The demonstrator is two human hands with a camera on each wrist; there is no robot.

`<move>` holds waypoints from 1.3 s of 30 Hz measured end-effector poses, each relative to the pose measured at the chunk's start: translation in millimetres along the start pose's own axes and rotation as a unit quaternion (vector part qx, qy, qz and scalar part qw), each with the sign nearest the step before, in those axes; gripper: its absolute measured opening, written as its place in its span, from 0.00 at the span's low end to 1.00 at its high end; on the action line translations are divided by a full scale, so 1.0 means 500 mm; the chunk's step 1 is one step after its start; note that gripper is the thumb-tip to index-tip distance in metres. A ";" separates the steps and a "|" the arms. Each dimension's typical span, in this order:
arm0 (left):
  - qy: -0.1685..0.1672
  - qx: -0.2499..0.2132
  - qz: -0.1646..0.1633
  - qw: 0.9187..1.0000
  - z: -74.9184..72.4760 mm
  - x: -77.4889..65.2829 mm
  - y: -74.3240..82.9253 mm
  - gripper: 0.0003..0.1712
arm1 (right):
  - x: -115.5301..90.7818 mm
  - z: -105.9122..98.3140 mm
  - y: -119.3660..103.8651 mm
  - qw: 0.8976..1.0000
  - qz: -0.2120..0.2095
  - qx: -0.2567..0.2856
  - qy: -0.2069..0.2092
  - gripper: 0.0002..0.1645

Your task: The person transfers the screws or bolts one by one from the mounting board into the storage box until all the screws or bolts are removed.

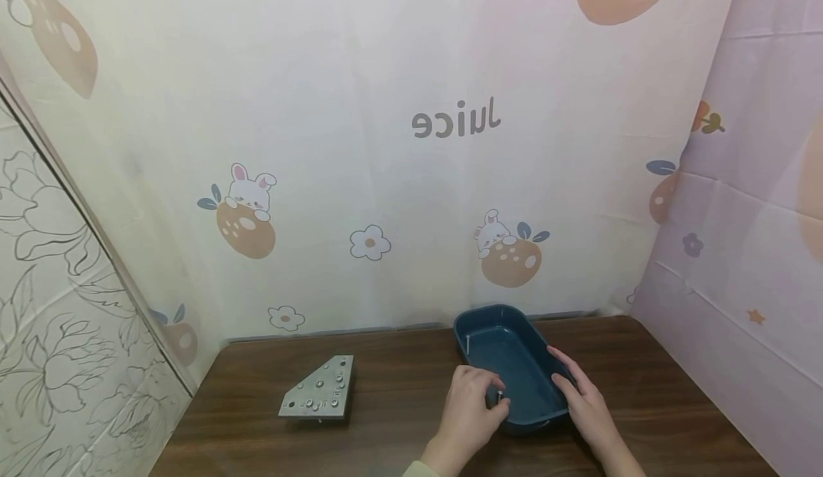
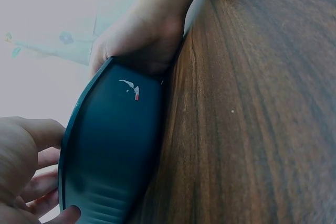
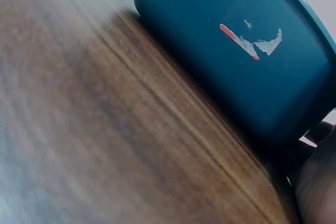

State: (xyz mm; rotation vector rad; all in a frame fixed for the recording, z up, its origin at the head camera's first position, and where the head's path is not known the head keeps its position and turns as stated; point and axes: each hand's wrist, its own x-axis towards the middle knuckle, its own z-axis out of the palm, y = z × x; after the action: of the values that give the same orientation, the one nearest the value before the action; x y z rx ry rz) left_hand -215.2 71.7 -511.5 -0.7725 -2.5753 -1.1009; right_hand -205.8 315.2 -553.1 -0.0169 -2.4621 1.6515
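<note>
A dark blue tray (image 1: pixel 524 363) rests on the table, angled away from me. My left hand (image 1: pixel 468 404) is over its near left edge, thumb and forefinger pinching a small metal screw (image 1: pixel 499 395). At the tray's right side my right hand (image 1: pixel 588 407) grips the rim. Inside the tray, near the far left wall, stands or leans another thin screw (image 1: pixel 467 345). The left wrist view shows the left fingers (image 2: pixel 44 184) by the rim; the screw is hidden there. In the right wrist view the tray's outer wall (image 3: pixel 231 77) hides most of the right hand (image 3: pixel 320 182).
On the left of the wooden table (image 1: pixel 244 448) lies a grey metal plate (image 1: pixel 321 391) with a slanted corner and several bolts and holes. A printed curtain (image 1: pixel 360 177) hangs behind the table. Torn label scraps (image 3: pixel 252 43) stick to the tray's outside.
</note>
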 end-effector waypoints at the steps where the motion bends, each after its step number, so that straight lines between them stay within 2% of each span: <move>1: -0.001 0.001 0.000 1.000 0.000 0.000 0.000 0.06 | 0.000 0.000 0.000 1.000 0.000 0.000 0.000 0.33; 10: 0.004 -0.001 0.008 1.000 -0.002 -0.002 0.001 0.07 | -0.001 0.000 -0.003 1.000 0.004 0.003 -0.001 0.33; 16: -0.006 -0.008 -0.002 1.000 -0.002 -0.002 0.002 0.07 | -0.003 0.000 -0.007 1.000 0.007 -0.001 0.000 0.33; 27: -0.011 -0.013 0.000 1.000 -0.005 -0.002 0.004 0.08 | -0.003 -0.001 -0.006 1.000 -0.002 -0.005 0.001 0.33; 39: -0.024 -0.008 0.002 1.000 -0.009 -0.001 -0.002 0.10 | -0.003 0.000 -0.004 1.000 0.007 -0.005 -0.001 0.33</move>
State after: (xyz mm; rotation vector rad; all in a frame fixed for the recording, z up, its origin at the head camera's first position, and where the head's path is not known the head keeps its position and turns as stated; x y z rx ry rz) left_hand -215.4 67.7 -509.2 -0.8185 -2.6062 -1.1152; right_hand -204.1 314.3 -551.6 -0.0339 -2.4783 1.6456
